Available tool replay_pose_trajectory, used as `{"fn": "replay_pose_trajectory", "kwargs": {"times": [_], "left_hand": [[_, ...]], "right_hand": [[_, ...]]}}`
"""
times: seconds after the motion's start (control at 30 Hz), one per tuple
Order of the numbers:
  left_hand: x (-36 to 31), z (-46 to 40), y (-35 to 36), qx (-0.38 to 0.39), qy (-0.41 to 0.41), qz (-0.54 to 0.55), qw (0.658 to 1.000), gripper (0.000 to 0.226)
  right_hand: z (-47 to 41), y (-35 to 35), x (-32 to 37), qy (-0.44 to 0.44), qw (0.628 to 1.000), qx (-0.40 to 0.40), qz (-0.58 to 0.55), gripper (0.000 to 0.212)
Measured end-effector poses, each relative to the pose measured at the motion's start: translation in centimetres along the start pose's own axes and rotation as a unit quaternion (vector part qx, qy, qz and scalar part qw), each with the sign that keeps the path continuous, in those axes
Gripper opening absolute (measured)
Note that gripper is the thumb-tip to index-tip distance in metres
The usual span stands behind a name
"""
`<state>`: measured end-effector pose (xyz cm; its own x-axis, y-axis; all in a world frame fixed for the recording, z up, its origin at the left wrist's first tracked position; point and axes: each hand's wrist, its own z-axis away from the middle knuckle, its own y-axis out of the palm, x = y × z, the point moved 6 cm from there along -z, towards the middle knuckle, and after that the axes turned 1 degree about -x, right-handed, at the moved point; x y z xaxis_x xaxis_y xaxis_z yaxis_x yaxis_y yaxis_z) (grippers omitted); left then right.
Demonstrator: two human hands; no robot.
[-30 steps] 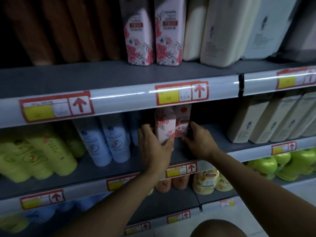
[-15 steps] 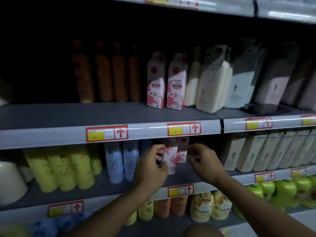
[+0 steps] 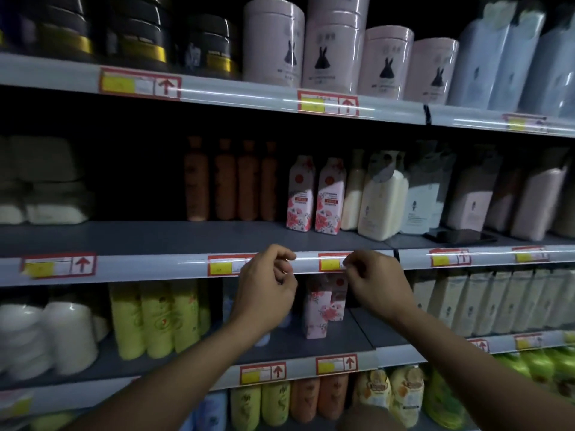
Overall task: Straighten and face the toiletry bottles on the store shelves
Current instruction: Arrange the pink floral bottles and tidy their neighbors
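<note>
- At the front edge of the middle shelf [image 3: 174, 241], both hands are raised side by side in front of the price rail.
- The left hand [image 3: 264, 293] has its fingers curled loosely toward the palm and holds nothing; its knuckles are just before the rail, beside a red and yellow price tag [image 3: 228, 265].
- The right hand [image 3: 378, 284] also has bent fingers, with the fingertips [image 3: 350, 265] at another price tag [image 3: 331, 263] on the same rail; if they pinch the tag or only touch it, I cannot tell.
- Between and just below the two hands, on the lower shelf [image 3: 342, 340], stand two pink floral bottles [image 3: 322, 309], upright, one partly behind the other, near the front edge; neither hand touches them.
- On the middle shelf, two more floral bottles [image 3: 315, 197] of the same kind stand upright side by side, labels to the front, well back from the edge.
- Left of these is a row of four orange-brown bottles [image 3: 230, 181] in the shadow; right of them are cream bottles [image 3: 378, 203].
- Yellow bottles [image 3: 155, 318] stand on the lower shelf, left of the left hand.
- A dark flat phone-like object [image 3: 460, 236] lies on the middle shelf at the right.
</note>
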<state>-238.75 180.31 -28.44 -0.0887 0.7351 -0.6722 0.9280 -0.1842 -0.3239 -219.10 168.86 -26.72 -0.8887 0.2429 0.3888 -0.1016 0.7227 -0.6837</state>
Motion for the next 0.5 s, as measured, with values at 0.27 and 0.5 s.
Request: {"fn": "replay_pose_trajectory", "kwargs": {"times": [0.27,0.5], "left_hand": [[1.5,-2.1,-4.9,-0.067,-0.018,-0.03,0.997,0.024],[2.3,-5.9,-3.0,-0.045,0.014,-0.042,0.998,0.027]], "right_hand": [[-1.4,0.2,1.0,0.019,0.998,-0.039,-0.037,0.014],[-4.0,1.4,0.8,0.023,0.996,-0.08,-0.045,0.034]]}}
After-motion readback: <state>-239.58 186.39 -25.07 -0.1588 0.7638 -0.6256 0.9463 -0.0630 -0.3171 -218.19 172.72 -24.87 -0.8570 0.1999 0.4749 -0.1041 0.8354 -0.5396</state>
